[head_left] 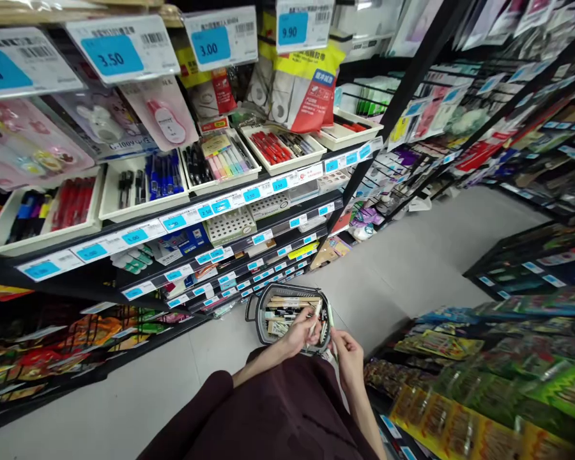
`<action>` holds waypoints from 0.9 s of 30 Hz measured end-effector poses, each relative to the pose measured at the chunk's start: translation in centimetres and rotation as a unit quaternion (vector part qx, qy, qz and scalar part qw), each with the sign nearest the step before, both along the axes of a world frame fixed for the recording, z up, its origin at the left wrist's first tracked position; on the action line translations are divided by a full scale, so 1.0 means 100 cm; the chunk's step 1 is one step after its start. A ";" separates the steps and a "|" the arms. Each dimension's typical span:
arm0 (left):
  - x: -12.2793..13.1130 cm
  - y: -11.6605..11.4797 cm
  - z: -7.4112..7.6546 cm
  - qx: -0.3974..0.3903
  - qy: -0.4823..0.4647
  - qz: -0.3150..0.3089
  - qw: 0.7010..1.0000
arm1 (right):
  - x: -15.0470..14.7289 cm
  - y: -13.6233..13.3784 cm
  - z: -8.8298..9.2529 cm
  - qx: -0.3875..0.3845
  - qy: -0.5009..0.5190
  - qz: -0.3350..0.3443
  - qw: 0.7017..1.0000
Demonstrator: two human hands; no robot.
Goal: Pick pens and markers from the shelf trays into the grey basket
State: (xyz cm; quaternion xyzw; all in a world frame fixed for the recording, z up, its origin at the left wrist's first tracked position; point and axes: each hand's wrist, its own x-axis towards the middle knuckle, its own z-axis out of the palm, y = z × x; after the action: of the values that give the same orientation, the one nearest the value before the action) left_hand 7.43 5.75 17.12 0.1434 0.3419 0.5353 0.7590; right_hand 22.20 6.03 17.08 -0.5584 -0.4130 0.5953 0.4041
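At six o'clock in view, beside and above the basket (260, 313), the person's left hand (298, 333) pinches a slim pale pen (317, 308) and the right hand (349, 356), at its four o'clock, pinches a greenish pen (331, 315), probably best steadied by light fingertip pressure.

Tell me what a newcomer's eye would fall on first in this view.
Probably the red-and-yellow bag near the top, just right of the middle, with a big price tag above it. Next, perhaps, the red pens in a white tray just below. Lower down, the left hand and right hand each hold a slim pale item at the basket.
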 end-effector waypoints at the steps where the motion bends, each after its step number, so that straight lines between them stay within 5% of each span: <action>1: -0.002 -0.001 0.000 -0.004 -0.006 0.005 1.000 | -0.002 0.001 0.000 0.005 -0.007 0.008 1.000; 8: -0.042 -0.007 0.009 0.024 0.099 0.079 0.992 | -0.023 0.024 0.012 0.025 0.028 0.062 0.997; 14: -0.102 -0.012 0.028 0.062 0.228 0.171 0.957 | -0.068 0.067 0.054 0.067 0.071 0.129 0.987; 18: -0.120 -0.027 0.032 0.056 0.260 0.207 0.942 | -0.122 0.096 0.087 0.142 0.097 0.198 0.965; 22: -0.114 -0.051 0.020 0.025 0.260 0.228 0.938 | -0.183 0.118 0.115 0.228 0.124 0.255 0.931; 27: -0.092 -0.080 -0.013 -0.016 0.217 0.237 0.947 | -0.252 0.142 0.132 0.300 0.081 0.295 0.903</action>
State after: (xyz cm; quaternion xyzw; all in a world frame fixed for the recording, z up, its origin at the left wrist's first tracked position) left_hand -1.79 -2.21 15.83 0.1585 0.5312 0.6498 0.5200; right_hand -3.04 20.20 30.28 -0.2127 -0.6838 0.5784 0.3907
